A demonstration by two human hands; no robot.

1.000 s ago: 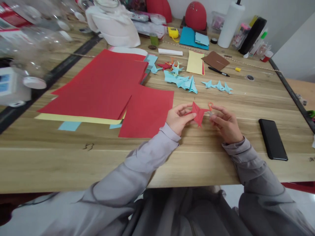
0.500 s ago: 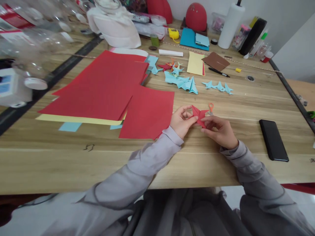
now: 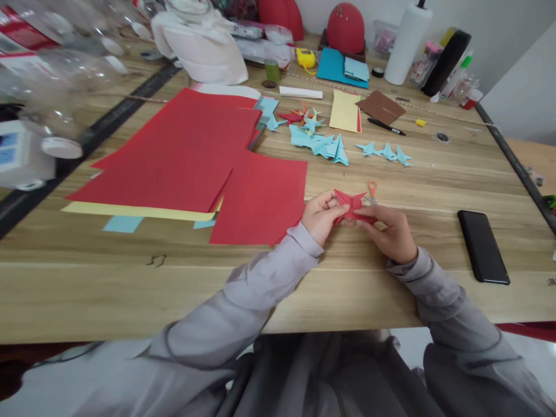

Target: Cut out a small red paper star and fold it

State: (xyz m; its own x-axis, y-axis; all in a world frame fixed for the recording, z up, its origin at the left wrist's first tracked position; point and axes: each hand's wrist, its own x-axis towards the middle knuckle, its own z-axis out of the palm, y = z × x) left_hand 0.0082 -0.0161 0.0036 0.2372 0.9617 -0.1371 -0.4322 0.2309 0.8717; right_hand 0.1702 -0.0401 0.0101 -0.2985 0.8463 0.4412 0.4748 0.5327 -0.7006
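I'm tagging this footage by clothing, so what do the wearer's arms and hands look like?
The left sleeve and right sleeve are long, loose and plain greyish-lilac, creased along their length, with no printed marking in sight. They reach about to the wrists. The left hand and right hand are gloveless. Whether any ring is worn is too small to tell.

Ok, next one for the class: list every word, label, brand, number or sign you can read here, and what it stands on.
No text reads with certainty.
Black handwritten mark on the tabletop, left front: perhaps digits, unclear.
Dark mark on the tabletop, right edge of the picture: too small, cut off.
Red label on a clear bottle, far left: blurred.
Blue patches on the white container: blurred.
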